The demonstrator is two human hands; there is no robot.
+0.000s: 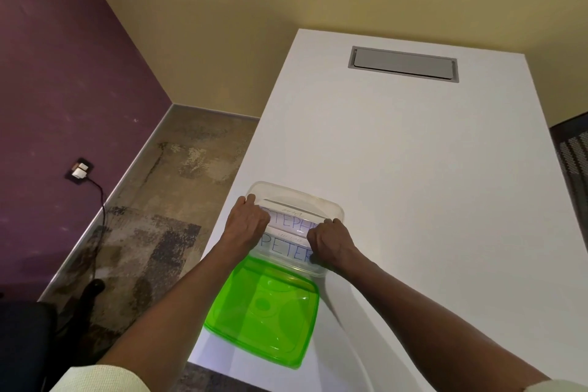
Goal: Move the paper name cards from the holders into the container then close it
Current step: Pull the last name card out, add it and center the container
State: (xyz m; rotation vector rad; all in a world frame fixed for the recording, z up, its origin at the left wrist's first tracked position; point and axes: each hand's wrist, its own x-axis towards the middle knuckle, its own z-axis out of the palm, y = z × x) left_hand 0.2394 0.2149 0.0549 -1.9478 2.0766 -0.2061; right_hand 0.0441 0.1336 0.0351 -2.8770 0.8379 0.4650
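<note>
A clear plastic container (334, 205) sits on the white table near its left edge. Over or inside it are two white paper name cards with blue letters: one reads "STEPH" (294, 225) and, nearer me, one reads "PETER" (284, 250). My left hand (249, 221) is curled on the left end of the STEPH card and my right hand (331, 242) on its right end. Clear plastic surrounds the cards, and I cannot tell holder from container there. The green translucent lid (264, 312) lies flat in front of the container, partly under it.
The white table (413, 169) stretches away, with a grey cable hatch (403, 64) at its far end. The table's left edge runs close to the container, with patterned carpet below. A dark chair part (572, 149) shows at the right.
</note>
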